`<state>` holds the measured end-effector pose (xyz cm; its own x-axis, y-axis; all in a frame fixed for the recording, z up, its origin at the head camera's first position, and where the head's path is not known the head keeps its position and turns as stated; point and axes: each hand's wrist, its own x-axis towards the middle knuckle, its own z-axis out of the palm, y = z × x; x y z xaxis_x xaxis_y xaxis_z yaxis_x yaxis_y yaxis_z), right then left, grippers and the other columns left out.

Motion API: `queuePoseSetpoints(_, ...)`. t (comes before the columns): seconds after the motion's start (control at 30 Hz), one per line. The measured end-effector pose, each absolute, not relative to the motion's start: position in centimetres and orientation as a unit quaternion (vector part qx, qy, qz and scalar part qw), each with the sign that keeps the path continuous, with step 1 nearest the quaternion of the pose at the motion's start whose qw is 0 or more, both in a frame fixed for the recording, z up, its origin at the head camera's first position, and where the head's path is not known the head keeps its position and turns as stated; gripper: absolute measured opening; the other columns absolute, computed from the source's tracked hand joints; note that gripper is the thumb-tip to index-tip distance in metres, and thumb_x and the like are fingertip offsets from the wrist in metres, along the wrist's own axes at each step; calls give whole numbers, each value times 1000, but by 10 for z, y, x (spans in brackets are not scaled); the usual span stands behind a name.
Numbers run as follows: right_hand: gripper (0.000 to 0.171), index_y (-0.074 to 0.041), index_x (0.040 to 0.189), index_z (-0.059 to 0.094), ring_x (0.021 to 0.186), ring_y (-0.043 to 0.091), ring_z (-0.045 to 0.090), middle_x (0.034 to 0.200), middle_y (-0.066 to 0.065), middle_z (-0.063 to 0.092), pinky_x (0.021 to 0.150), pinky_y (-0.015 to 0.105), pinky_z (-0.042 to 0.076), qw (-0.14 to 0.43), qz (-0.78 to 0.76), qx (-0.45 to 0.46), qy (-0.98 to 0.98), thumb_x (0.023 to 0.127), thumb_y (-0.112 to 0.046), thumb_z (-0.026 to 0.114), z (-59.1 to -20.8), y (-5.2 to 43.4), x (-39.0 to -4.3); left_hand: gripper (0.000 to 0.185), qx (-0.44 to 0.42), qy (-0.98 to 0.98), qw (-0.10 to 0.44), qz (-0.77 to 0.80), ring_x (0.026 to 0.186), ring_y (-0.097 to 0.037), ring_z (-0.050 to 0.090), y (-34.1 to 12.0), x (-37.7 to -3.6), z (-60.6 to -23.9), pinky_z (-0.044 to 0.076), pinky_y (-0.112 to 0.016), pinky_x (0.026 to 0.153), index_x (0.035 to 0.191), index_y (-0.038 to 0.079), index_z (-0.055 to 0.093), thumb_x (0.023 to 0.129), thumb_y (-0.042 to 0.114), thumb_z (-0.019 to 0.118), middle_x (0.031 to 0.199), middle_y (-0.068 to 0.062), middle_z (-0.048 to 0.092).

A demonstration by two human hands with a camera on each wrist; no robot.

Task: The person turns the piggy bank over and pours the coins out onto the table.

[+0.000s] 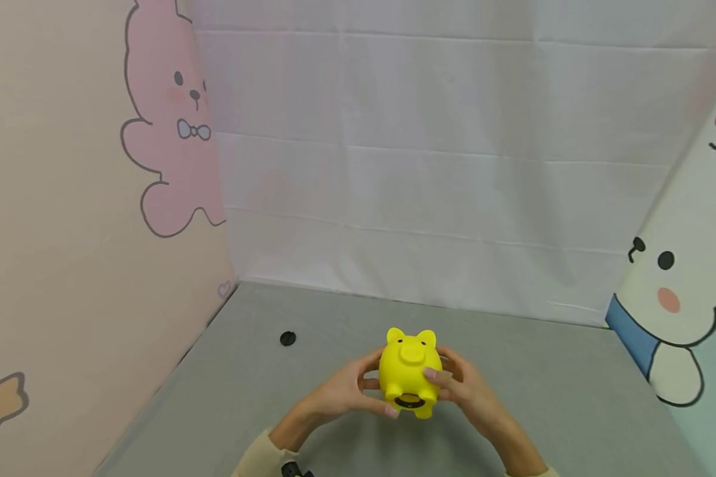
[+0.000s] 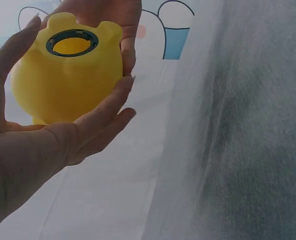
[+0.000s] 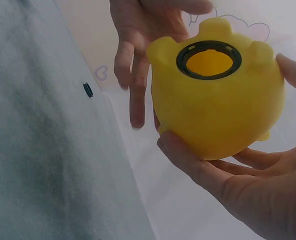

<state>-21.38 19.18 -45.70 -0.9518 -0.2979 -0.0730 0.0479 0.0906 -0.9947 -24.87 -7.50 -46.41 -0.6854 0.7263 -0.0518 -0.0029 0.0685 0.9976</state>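
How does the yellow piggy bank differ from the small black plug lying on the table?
The piggy bank is bright yellow and bulky; the black plug is a small dark disc. The piggy bank is held off the table between the left hand and right hand; the plug lies untouched on the grey table. The bank's bottom hole stands open.

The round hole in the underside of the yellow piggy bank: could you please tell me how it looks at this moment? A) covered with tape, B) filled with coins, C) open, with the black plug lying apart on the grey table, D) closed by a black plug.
C: the hole in the piggy bank shows yellow inside within its dark ring, and the small black plug lies on the table, away from both hands.
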Motion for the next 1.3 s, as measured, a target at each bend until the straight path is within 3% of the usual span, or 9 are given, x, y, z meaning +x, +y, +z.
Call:
queuePoseSetpoints(0.13, 70, 0, 158, 38, 115, 29, 71, 155, 33, 47, 94, 41, 64, 113, -666, -89, 732, 101, -31, 65, -457, 193, -213, 96, 251, 641, 331, 646, 125, -29, 68, -76, -248, -462, 62, -45, 101, 168, 29, 25, 92, 23, 84, 162, -16, 42)
queuePoseSetpoints(0.27, 72, 0, 157, 38, 113, 29, 72, 155, 32, 48, 95, 41, 63, 100, -664, -89, 736, 99, -29, 69, -457, 194, -213, 97, 187, 609, 356, 683, 120, -33, 71, -75, -248, -461, 64, -49, 94, 168, 14, 22, 93, 28, 82, 158, -24, 42)
queuePoseSetpoints(0.5, 76, -2, 157, 41, 116, 30, 72, 158, 30, 44, 98, 40, 63, 90, -665, -94, 735, 94, -26, 77, -458, 192, -212, 72, 137, 609, 339, 704, 117, -28, 72, -69, -248, -460, 61, -49, 100, 157, -4, 41, 102, 33, 71, 147, -22, 61)
queuePoseSetpoints(0.7, 77, -3, 157, 40, 119, 32, 70, 161, 30, 41, 92, 34, 65, 86, -669, -112, 730, 93, -22, 78, -459, 193, -210, 68, 126, 629, 333, 691, 112, -23, 74, -66, -247, -458, 63, -40, 100, 146, -4, 56, 99, 40, 74, 134, -15, 71)
queuePoseSetpoints(1.03, 74, -3, 158, 38, 134, 43, 60, 161, 29, 40, 97, 32, 63, 88, -637, -146, 752, 96, -20, 76, -459, 200, -213, 70, 137, 625, 312, 702, 113, -24, 73, -63, -250, -460, 63, -37, 99, 144, -4, 58, 95, 40, 79, 134, -16, 71)
queuePoseSetpoints(1.17, 61, -6, 154, 46, 130, 37, 60, 157, 24, 47, 96, 32, 62, 79, -610, -138, 776, 101, -22, 71, -459, 206, -214, 71, 132, 646, 285, 696, 114, -23, 73, -63, -251, -460, 63, -38, 100, 147, -4, 55, 93, 35, 81, 140, -18, 68)
queuePoseSetpoints(1.3, 58, -4, 153, 47, 121, 32, 67, 154, 28, 49, 92, 38, 65, 93, -607, -138, 777, 103, -25, 68, -459, 209, -213, 74, 124, 676, 263, 677, 117, -23, 69, -66, -251, -459, 61, -43, 104, 148, 0, 55, 90, 34, 85, 147, -17, 62)
